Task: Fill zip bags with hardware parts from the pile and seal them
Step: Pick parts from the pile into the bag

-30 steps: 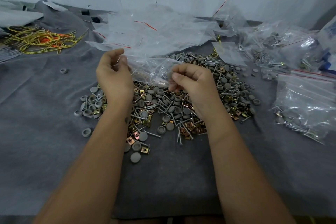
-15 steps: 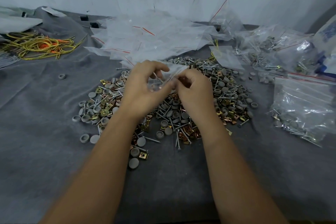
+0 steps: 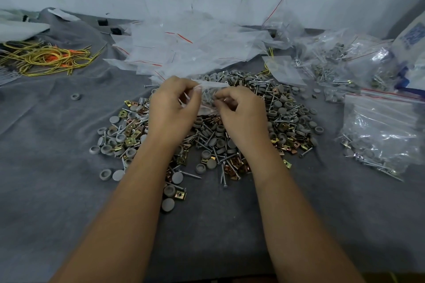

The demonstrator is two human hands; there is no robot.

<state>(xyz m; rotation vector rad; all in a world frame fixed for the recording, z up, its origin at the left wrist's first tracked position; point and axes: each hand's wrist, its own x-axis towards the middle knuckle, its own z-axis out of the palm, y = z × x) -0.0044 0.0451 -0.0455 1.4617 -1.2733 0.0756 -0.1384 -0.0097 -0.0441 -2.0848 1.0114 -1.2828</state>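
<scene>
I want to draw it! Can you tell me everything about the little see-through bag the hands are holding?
The small clear plastic zip bag is thin, shiny and crumpled. Grey screws show through it. It is held above the pile of grey caps, screws and brass clips, between both hands. The left hand pinches its left side with its fingers, the right hand its right side. Whether it is sealed cannot be told.

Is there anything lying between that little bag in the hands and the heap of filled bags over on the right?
Nothing tall. Both hands, left hand and right hand, pinch the small zip bag above the hardware pile. Between it and the filled bags lie only that low pile and bare grey cloth.
</scene>
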